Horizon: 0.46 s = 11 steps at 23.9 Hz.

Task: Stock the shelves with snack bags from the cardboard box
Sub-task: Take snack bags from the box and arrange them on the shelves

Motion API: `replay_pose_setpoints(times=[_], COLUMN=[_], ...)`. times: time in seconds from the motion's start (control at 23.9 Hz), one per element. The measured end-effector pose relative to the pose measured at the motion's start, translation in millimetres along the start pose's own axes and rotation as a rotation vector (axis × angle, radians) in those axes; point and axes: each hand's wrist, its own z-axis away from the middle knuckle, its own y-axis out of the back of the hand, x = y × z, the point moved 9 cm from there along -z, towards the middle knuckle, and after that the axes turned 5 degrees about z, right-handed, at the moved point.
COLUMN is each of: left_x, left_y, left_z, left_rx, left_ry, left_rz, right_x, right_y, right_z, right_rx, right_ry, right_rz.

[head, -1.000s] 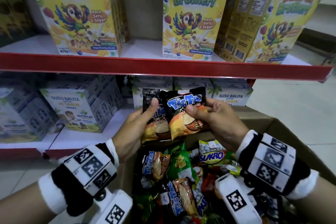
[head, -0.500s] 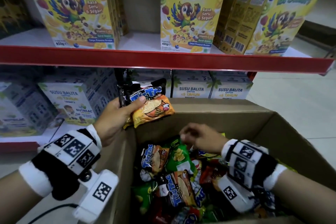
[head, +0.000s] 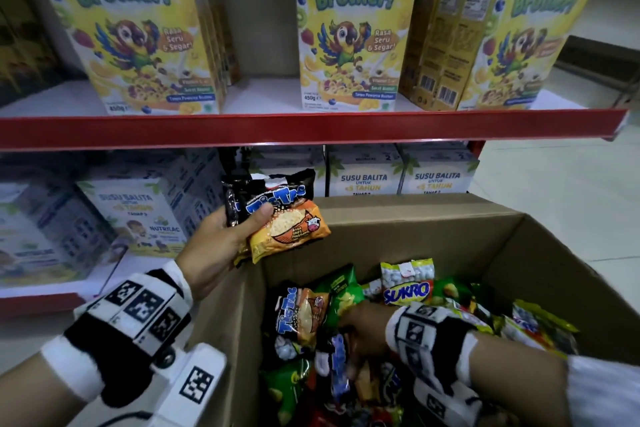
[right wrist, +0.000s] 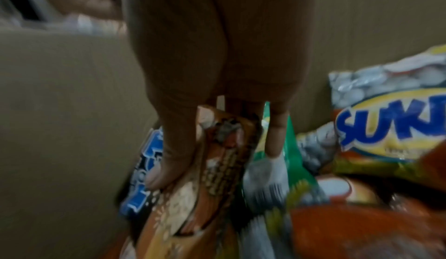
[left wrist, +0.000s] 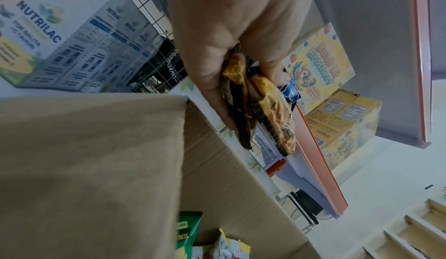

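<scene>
My left hand (head: 239, 225) grips two orange-and-black Tic Tac snack bags (head: 287, 229) above the near-left corner of the open cardboard box (head: 415, 218). In the left wrist view that hand (left wrist: 241, 76) clamps the bags (left wrist: 272, 110) by one end, thumb on top. My right hand (head: 360, 326) is down inside the box among the snacks. In the blurred right wrist view its thumb and a finger (right wrist: 217, 162) pinch the top of another Tic Tac bag (right wrist: 217, 196), which stands against the left wall (head: 301, 319).
A Sukro nut bag (head: 408, 284), a green chip bag (head: 343, 291) and several other snacks fill the box. Yellow cereal boxes (head: 349, 38) stand on the red-edged upper shelf (head: 311, 130). Susu Balita milk boxes (head: 138, 215) line the lower shelf, with bare white shelf (head: 145, 263) beside them.
My right hand let go of the bags it shared with the left and dropped into the box onto another Tic Tac bag. The left hand moved left, holding both bags.
</scene>
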Motion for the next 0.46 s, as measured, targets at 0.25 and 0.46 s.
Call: replay_pose_setpoints(times=[0.25,0.46], left_x=[15,28], left_y=[4,-16], left_z=[1,-1], left_rx=[0.051,0.054], left_ry=[-0.080,-0.094], left_rz=[0.061,0.072], right_x=[25,16], right_y=[137,201], right_z=[82,141], right_rx=[0.441,0.713], right_ry=[0.016,0.140], right_rz=[-0.635,-1.041])
